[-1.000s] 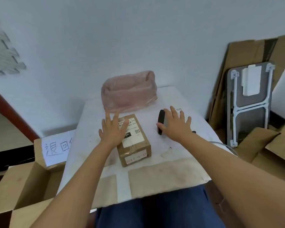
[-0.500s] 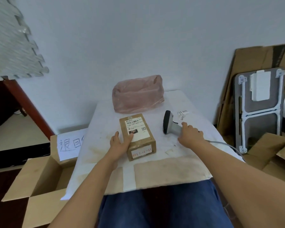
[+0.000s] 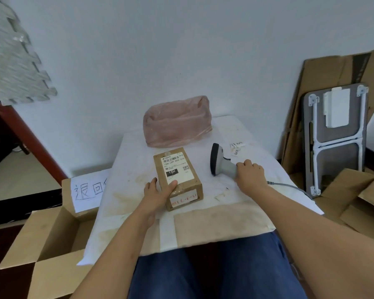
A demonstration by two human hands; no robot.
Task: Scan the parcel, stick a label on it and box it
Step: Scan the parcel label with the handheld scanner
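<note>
A small brown cardboard parcel (image 3: 181,186) with a white shipping label on top lies in the middle of the white-covered table (image 3: 203,223). My left hand (image 3: 158,194) grips its near left corner, thumb on top. A grey and black barcode scanner (image 3: 219,161) lies to the parcel's right, its head pointing away from me. My right hand (image 3: 249,173) is closed around the scanner's handle. Small white label slips (image 3: 236,147) lie beyond the scanner. An open cardboard box (image 3: 50,238) with a handwritten sheet stands on the floor at the left.
A pink plastic bag (image 3: 177,121) sits at the table's far end against the wall. The scanner's grey cable (image 3: 289,186) runs off the right edge. Flattened cardboard (image 3: 354,203) and a folded grey table (image 3: 335,137) lean at the right. My legs are under the near edge.
My right hand went from lying flat over the scanner to gripping its handle. My left hand slid from the parcel's top to its near left corner. The view shifted.
</note>
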